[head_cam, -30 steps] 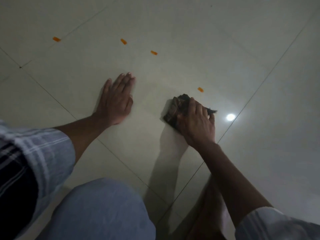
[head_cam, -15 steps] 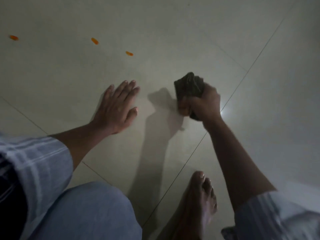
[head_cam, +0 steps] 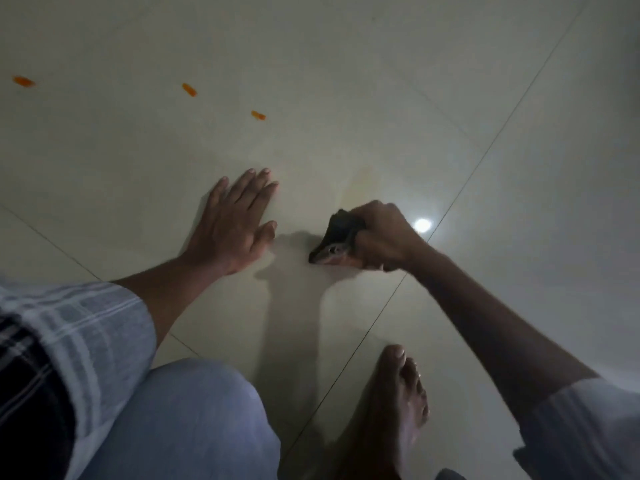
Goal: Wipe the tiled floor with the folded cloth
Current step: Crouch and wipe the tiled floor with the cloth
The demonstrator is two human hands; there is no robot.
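Observation:
My right hand (head_cam: 382, 237) is shut on the dark folded cloth (head_cam: 337, 235), which sticks out to the left of my fist, its lower corner at or just above the pale tiled floor (head_cam: 346, 81). A faint yellowish smear (head_cam: 360, 183) lies on the tile just beyond the cloth. My left hand (head_cam: 233, 223) rests flat on the floor, fingers spread, a short gap left of the cloth. Three small orange bits (head_cam: 258, 115) (head_cam: 189, 89) (head_cam: 23, 81) lie further out, up and to the left.
My bare right foot (head_cam: 398, 403) stands on the floor below the cloth, and my knee in light blue trousers (head_cam: 180, 420) fills the lower left. A bright lamp reflection (head_cam: 422, 224) shines right of my fist. Dark grout lines cross the tiles.
My right hand has pulled the cloth back toward me and down from the far tile, leaving a faint smear. The orange bit near the cloth a second ago is no longer in sight. The left hand stays planted.

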